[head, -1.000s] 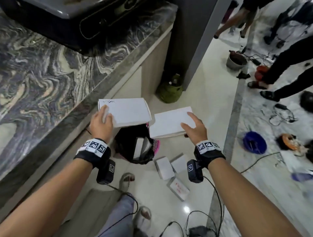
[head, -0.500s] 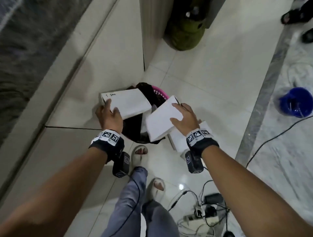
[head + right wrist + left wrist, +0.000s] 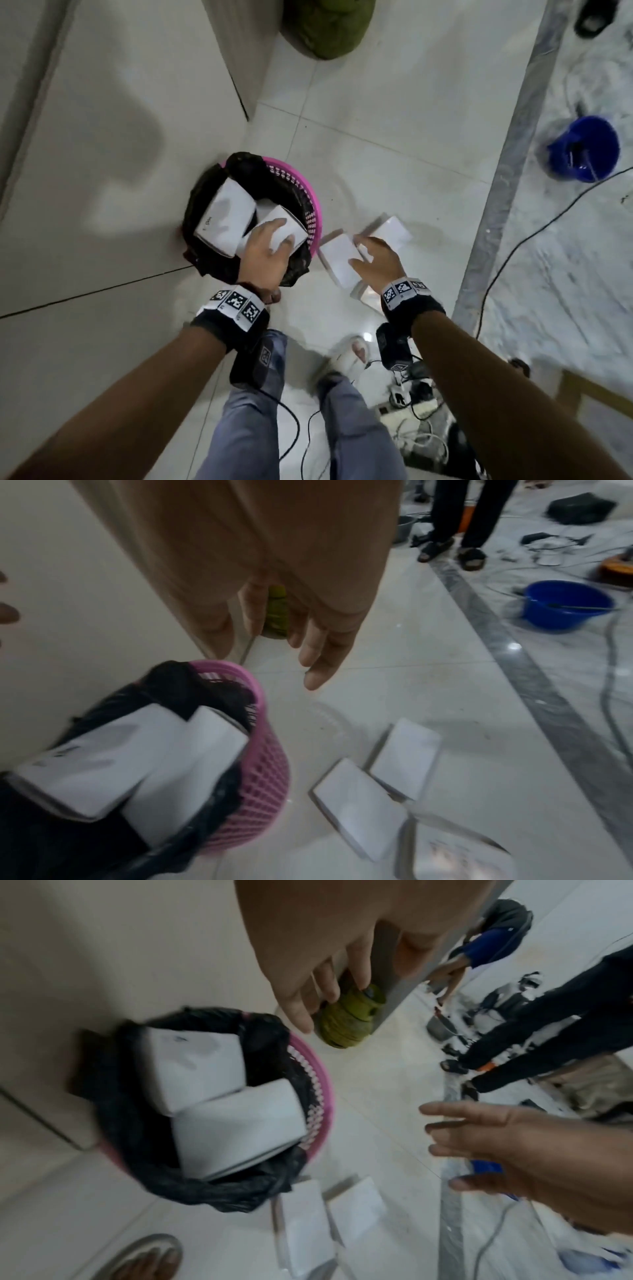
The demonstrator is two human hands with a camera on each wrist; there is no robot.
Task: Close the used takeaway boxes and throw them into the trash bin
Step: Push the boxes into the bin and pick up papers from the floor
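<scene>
Two white boxes sit tilted in the pink bin (image 3: 313, 202), which is lined with a black bag (image 3: 202, 260) and stands on the tiled floor (image 3: 394, 113) by a pale cabinet side. The left box (image 3: 226, 216) leans against the bag's far wall and bears a small dark mark near one corner; the right box (image 3: 291, 224) lies against it, its lower edge toward the bin's pink rim. Both stick up above the rim and look closed.

The left hand (image 3: 265, 253) hovers over the bin, its grip spread with fingers loose and straight above the right box; whether the fingertips touch it cannot be told from the head view, and the left wrist view shows the fingers clear of both boxes. The right hand (image 3: 376, 262) is out to the right of the bin, its grip also spread and holding nothing, above three more boxes lying on the floor: one (image 3: 359, 808) just beside the bin, one (image 3: 405, 757) next to it farther out, and a third (image 3: 459, 859) nearer the person's feet.

A green jug (image 3: 325, 24) stands at the cabinet corner, and a blue tub (image 3: 582, 150) sits well apart on the marble floor. Cables and a power strip (image 3: 407, 407) lie by the person's sandalled feet.
</scene>
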